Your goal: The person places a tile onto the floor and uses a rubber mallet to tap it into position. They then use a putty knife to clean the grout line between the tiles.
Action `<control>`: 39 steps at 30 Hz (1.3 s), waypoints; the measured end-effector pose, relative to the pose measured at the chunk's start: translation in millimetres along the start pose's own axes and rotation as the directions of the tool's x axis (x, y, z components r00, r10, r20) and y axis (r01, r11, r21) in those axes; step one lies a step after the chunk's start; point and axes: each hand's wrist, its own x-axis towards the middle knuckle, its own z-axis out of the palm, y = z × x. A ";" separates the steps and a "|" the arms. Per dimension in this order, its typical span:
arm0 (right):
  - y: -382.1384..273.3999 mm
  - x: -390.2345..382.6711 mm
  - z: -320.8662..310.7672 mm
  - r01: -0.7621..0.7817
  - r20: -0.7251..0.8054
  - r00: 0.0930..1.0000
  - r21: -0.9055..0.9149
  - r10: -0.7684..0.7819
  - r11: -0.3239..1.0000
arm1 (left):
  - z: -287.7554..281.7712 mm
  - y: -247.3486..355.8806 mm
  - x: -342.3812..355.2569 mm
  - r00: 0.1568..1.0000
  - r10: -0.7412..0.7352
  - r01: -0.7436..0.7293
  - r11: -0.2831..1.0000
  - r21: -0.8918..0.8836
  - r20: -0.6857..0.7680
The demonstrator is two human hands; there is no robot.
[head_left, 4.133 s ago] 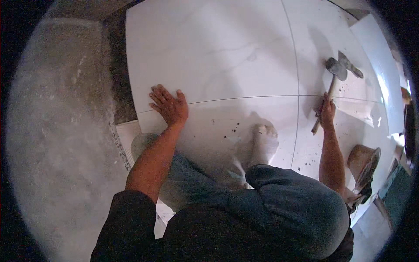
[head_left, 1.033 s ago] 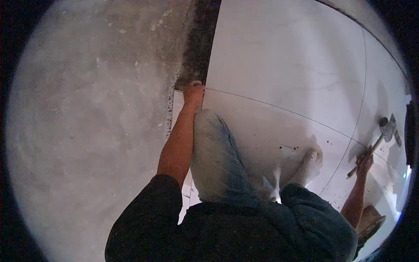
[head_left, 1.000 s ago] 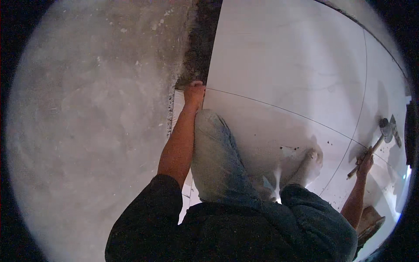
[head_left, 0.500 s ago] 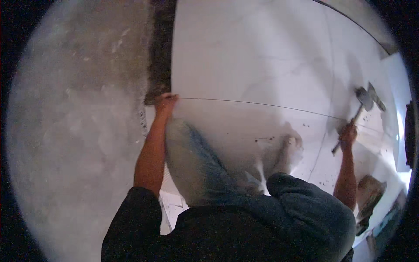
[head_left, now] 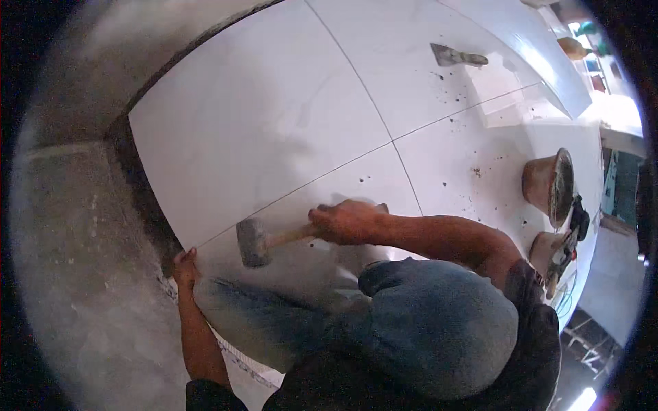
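I crouch on large white floor tiles. My right hand is shut on the wooden handle of a rubber mallet, whose grey head hovers over the near tile close to its left edge. My left hand grips the left edge of that tile, where it meets the dark mortar strip. My knees in blue trousers fill the lower middle.
Bare grey cement floor lies to the left. A trowel rests on the far tiles. Two brown pans with mortar and a power tool sit at the right. Dark specks dot the tiles.
My right hand has swung the mallet from the far right across to the left, near my left hand. The view has turned; my left hand stays on the tile edge.
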 end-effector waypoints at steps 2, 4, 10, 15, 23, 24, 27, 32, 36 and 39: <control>-8.2 3.3 -0.2 0.041 0.001 0.999 -0.011 -0.041 0.999 | 2.6 -5.9 2.5 0.991 0.124 -0.125 0.992 0.020 0.059; -13.0 5.6 1.3 0.107 0.043 0.993 -0.004 -0.107 0.994 | 5.7 -9.4 2.5 0.953 0.303 -0.303 0.953 0.017 0.019; -16.5 13.3 7.1 0.132 0.069 0.989 -0.061 -0.128 0.989 | 8.7 -6.7 -2.6 0.985 0.029 -0.047 0.994 -0.104 -0.171; -19.7 24.7 2.4 0.278 0.058 0.960 -0.123 -0.273 0.952 | 4.4 -0.4 -4.4 0.995 0.054 -0.062 0.994 -0.093 -0.087; -6.8 54.8 -30.9 0.067 -0.040 0.997 -0.046 -0.069 0.997 | 13.7 -5.2 -5.6 0.993 0.034 -0.077 0.902 -0.424 -0.110; -5.3 55.7 -33.0 0.289 -0.085 0.952 -0.066 -0.294 0.955 | 14.5 -5.2 -6.3 0.985 -0.002 -0.073 0.900 -0.430 -0.171; -8.3 56.2 -30.2 0.156 -0.019 0.987 -0.092 -0.159 0.983 | 15.8 -2.7 -9.8 0.990 0.091 -0.138 0.776 -0.615 -0.107; -9.1 59.6 -26.4 0.083 -0.047 0.995 -0.027 -0.084 0.996 | 13.1 8.7 -17.1 0.987 0.046 -0.103 0.916 -0.388 -0.153; -2.5 70.8 -38.5 -0.028 -0.061 0.998 -0.147 0.019 0.989 | 11.6 9.1 -15.7 0.996 0.091 -0.079 0.872 -0.483 0.001; -7.8 74.6 -46.6 -0.077 -0.121 0.990 0.007 0.077 0.997 | 16.9 14.0 -5.9 0.990 -0.074 0.038 0.960 -0.276 -0.120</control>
